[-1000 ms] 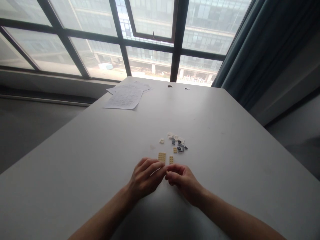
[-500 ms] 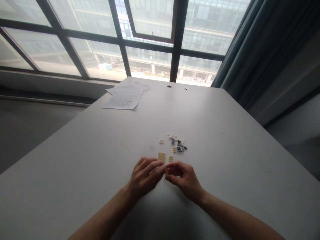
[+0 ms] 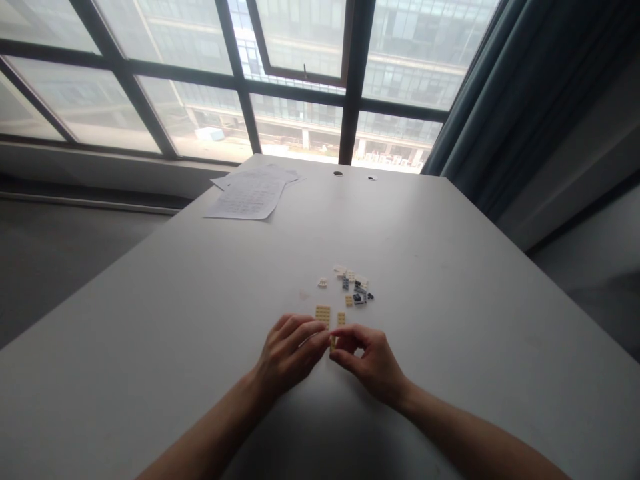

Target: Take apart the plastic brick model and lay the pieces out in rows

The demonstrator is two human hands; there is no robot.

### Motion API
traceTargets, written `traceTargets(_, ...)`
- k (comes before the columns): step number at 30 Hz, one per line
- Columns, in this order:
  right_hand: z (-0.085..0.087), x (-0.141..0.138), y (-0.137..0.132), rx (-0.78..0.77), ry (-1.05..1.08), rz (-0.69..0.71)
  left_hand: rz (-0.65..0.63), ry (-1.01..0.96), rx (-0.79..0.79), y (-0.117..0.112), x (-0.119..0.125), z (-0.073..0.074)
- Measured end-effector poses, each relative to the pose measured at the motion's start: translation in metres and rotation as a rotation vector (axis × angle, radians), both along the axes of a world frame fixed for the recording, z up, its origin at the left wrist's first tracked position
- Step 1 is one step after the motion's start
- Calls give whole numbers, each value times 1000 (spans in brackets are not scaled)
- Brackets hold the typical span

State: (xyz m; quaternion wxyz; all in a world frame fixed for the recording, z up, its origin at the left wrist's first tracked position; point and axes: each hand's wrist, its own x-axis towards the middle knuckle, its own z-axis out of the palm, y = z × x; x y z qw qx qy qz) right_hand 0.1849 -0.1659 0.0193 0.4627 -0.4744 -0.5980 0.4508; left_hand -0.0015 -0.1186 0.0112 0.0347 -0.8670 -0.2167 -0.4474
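Just ahead of me on the table, my right hand (image 3: 367, 357) pinches a small tan building brick (image 3: 333, 344) between thumb and fingertips. My left hand (image 3: 295, 353) is closed, with its fingertips meeting the left side of that same brick; part of its grip is hidden. Beyond the left fingertips lies a studded tan plate (image 3: 323, 313), its near edge covered by the fingers. A narrower tan plate (image 3: 341, 317) rests right of it, just past my right fingers.
Farther out is a loose cluster of small white, grey and black building pieces (image 3: 359, 287), with a tan piece (image 3: 349, 301) at its near edge. A white piece (image 3: 323, 283) sits to its left. Printed papers (image 3: 250, 197) lie at the far left of the white table (image 3: 425, 247).
Both hands stay almost in place. My right fingers and the small tan brick have shifted very slightly, and a little more of the brick shows. The other pieces lie as before.
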Motion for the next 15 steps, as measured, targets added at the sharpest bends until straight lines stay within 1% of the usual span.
traceTargets(4, 2, 3, 2, 48, -77, -14, 29, -6, 5, 0, 1, 1)
traceTargets(8, 10, 15, 9, 135, -182, -46, 58, -3, 4, 1, 1, 1)
traceTargets(12, 15, 34, 18, 214, -370, -93, 70, 2, 4, 2, 1, -1)
traceTargets(15, 12, 48, 23, 268, -511, -115, 76, 5, 4, 3, 1, -1)
